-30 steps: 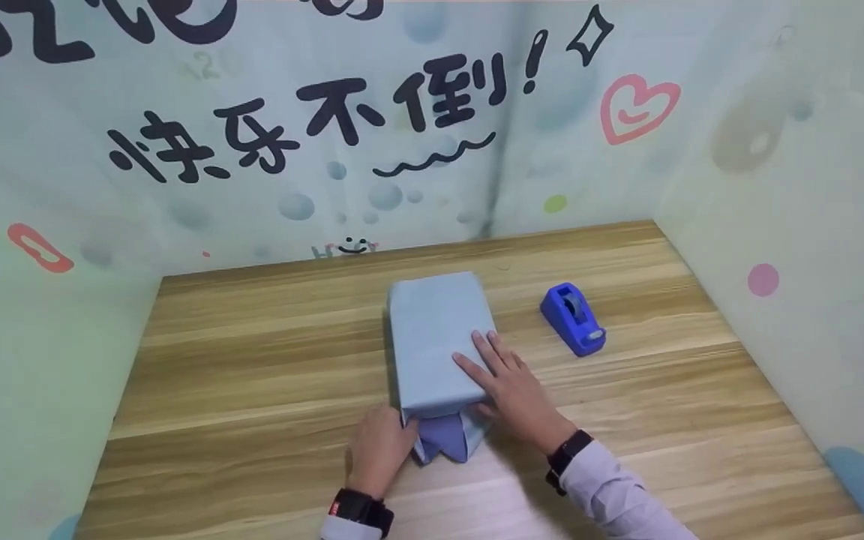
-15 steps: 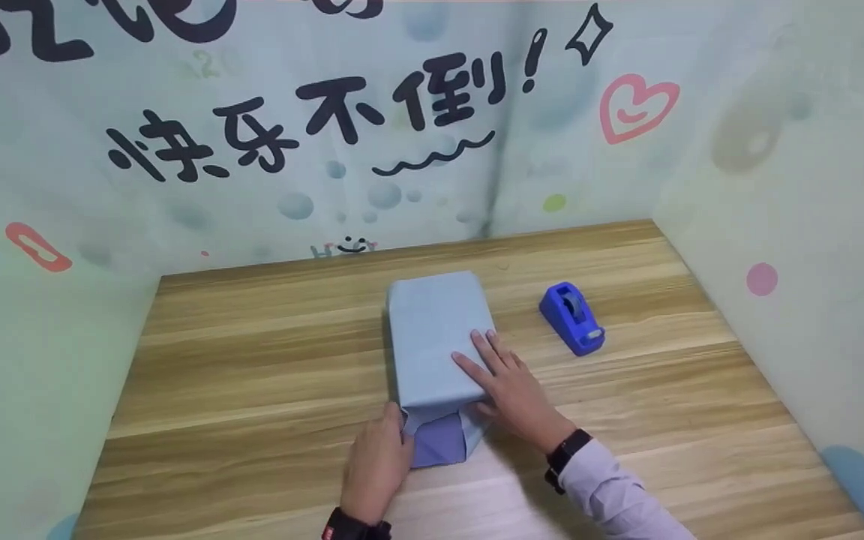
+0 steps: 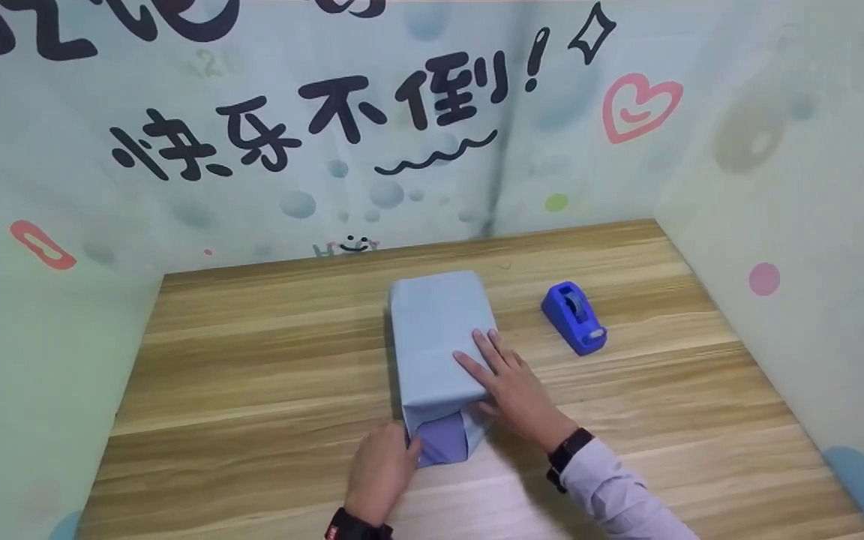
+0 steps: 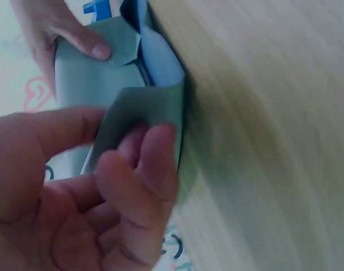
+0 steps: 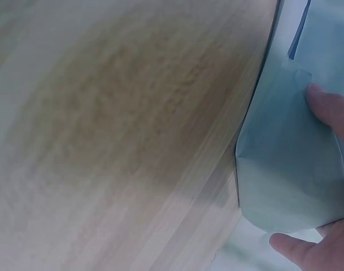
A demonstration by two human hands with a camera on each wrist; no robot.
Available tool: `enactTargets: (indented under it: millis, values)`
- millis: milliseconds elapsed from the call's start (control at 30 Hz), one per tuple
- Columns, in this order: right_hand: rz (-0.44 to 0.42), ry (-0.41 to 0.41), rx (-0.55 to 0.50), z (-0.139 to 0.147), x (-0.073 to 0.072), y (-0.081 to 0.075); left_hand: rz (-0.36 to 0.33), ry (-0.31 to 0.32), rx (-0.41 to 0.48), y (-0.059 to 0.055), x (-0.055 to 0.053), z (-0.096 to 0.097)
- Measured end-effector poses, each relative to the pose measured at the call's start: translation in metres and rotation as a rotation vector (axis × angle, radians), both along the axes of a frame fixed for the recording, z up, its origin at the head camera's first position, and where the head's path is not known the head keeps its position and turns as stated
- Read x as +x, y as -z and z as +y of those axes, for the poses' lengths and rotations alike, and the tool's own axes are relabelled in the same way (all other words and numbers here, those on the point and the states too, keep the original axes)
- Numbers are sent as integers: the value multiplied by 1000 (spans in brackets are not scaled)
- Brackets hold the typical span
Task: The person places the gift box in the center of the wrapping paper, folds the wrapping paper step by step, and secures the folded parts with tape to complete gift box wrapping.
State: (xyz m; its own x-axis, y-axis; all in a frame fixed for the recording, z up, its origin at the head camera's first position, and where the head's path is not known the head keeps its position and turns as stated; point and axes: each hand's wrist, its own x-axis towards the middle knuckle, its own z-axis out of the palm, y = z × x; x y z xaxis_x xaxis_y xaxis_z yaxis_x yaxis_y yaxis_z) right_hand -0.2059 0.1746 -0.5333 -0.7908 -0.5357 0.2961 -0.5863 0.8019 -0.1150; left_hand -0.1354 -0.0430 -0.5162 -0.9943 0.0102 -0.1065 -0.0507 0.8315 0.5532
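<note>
A box-shaped package (image 3: pixel 439 330) in light blue wrapping paper lies on the wooden table, its near end partly unfolded. A flap there shows a violet-blue inner side (image 3: pixel 443 441). My left hand (image 3: pixel 381 469) is at the near left corner, fingers curled around the edge of the paper flap (image 4: pixel 152 104). Spread fingers of my right hand (image 3: pixel 522 397) rest on the top near the right edge. In the right wrist view its thumb (image 5: pixel 330 107) presses on the folded paper at the end (image 5: pixel 284 147). The left fingertips are partly hidden behind the paper.
A blue tape dispenser (image 3: pixel 574 319) stands on the table (image 3: pixel 252 360) to the right of the package. Printed wall panels (image 3: pixel 432 187) enclose the back and both sides of the table.
The inner flap, creased at first, now lies flatter at the near end. My left hand shifted toward me, then slightly back to the right. My right hand stays in place.
</note>
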Motion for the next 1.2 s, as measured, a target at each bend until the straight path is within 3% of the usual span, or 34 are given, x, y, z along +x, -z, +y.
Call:
enactTargets:
  millis: [300, 500, 667, 867, 933, 1033, 1200]
  values:
    - [59, -26, -10, 1, -1, 1, 12, -21, 171, 6, -6, 4]
    - [28, -16, -3, 1, 0, 1, 63, -13, 180, 7, -5, 0]
    - [-3, -7, 2, 1, 0, -1, 136, -35, 209, 14, -3, 9]
    - [19, -15, -13, 1, 0, 1, 141, -61, 258, 20, -6, 17]
    - [31, -15, -19, 1, 0, 1, 171, -20, 274, 22, -6, 17]
    - [47, -16, -27, 1, 0, 1, 217, 101, 291, 22, -6, 16]
    - [59, -9, 2, 0, 0, 2, 165, 328, 264, 21, -8, 13]
